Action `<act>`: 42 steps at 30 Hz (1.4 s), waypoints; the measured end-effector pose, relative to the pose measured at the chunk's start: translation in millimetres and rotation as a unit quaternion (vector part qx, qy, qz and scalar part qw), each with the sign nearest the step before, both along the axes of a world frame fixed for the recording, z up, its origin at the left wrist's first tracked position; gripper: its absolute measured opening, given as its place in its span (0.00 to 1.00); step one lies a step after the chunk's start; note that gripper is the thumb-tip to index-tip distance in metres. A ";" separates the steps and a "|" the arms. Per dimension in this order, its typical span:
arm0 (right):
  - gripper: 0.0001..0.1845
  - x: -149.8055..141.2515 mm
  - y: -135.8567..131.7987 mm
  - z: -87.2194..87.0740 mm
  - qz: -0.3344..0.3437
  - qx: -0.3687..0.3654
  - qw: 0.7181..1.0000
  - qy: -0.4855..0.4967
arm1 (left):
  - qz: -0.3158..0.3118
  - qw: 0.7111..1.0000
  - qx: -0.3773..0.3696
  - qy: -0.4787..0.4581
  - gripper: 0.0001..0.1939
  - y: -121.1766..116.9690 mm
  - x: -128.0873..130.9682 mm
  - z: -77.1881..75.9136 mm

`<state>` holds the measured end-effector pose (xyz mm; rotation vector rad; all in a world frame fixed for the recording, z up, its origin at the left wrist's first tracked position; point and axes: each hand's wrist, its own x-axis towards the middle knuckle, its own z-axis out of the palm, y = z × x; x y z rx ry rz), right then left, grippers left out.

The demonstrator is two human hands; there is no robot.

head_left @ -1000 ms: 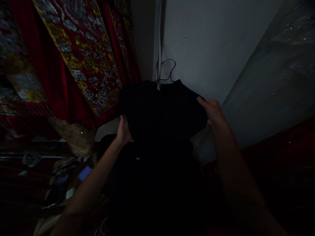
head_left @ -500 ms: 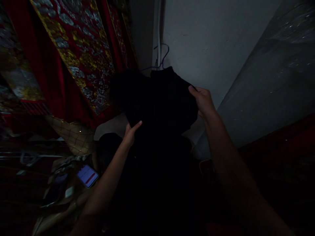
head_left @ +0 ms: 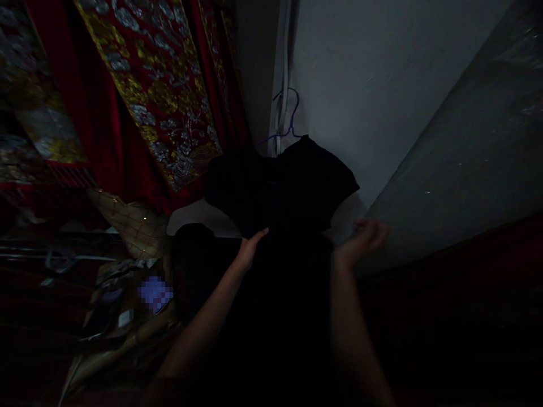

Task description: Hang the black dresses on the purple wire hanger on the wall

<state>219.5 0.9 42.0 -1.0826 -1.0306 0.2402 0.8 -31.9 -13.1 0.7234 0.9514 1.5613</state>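
Dim corner: pale wall (head_left: 360, 85) ahead, translucent sheeting (head_left: 462, 147) across its right side, red cloth embroidered in silver and gold (head_left: 161, 96) along its left. Below the red cloth's lower edge, a tan netted piece (head_left: 127, 220) with bright specks. Lower left, dark clutter with a pixelated bluish patch (head_left: 155, 293) and a small white block (head_left: 125, 318); too murky to tell what, if anything, serves as a container.

Black garment (head_left: 284, 198) is on a purple hanger (head_left: 292, 116) near the wall's left edge, beside a pale vertical cord (head_left: 285, 56). Hook stands above the neckline; what it catches on, I cannot tell.

Against half a second ago: my right hand (head_left: 367, 234) has left the garment's right shoulder and is now lower, blurred, just beside the garment's right side. Fingers bent; how far they close I cannot tell. My left hand (head_left: 250, 249) has slid inward and down, thumb laid over the front, fingers hidden, clamped on the cloth below the left sleeve. Hands well apart.

Right shoulder, pinched before, now drapes free. Both short sleeves flare out to either side; neckline dips under the hanger. Cloth looks plain, its lower part merging into darkness.
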 end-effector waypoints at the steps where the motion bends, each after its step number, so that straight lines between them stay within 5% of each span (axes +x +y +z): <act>1: 0.28 -14.0 -8.7 -15.4 0.009 -0.011 1.000 0.018 | -0.013 1.000 0.008 0.011 0.30 0.1 4.3 1.9; 4: 0.29 -54.3 -24.5 -46.1 0.262 -0.133 0.956 0.023 | -0.041 0.996 0.042 0.063 0.25 -0.7 15.3 6.6; 6: 0.27 -73.4 -27.1 -51.0 0.359 -0.178 0.916 -0.016 | -0.024 0.993 0.067 0.094 0.24 -2.3 18.5 6.4; 10: 0.24 -85.8 -25.7 -41.8 0.344 -0.187 0.916 -0.084 | 0.034 0.985 0.108 0.130 0.26 -7.3 12.6 0.6; 15: 0.22 -82.5 -27.9 -38.3 0.338 -0.177 0.918 -0.103 | -0.010 0.978 0.111 0.176 0.24 -15.2 5.3 -0.9; 21: 0.22 -85.9 -27.9 -43.6 0.321 -0.183 0.925 -0.087 | 0.023 0.967 0.115 0.225 0.26 -17.6 6.6 4.3; 32: 0.20 -84.9 -33.4 -39.2 0.329 -0.197 0.923 -0.040 | -0.010 0.967 0.113 0.229 0.23 -18.9 1.6 1.5; 34: 0.18 -82.4 -36.1 -33.3 0.339 -0.197 0.920 -0.011 | 0.045 0.963 0.103 0.244 0.24 -14.0 -8.4 2.4; 36: 0.17 -80.4 -39.0 -28.1 0.346 -0.197 0.917 0.025 | 0.163 0.946 0.097 0.263 0.28 -8.9 -24.9 6.4; 39: 0.17 -82.4 -42.6 -23.2 0.354 -0.209 0.910 0.060 | 0.341 0.881 0.117 0.308 0.39 -8.2 -46.9 11.8; 42: 0.16 -92.7 -45.0 -20.3 0.381 -0.225 0.895 0.062 | 0.359 0.841 0.181 0.363 0.34 -18.4 -43.6 5.2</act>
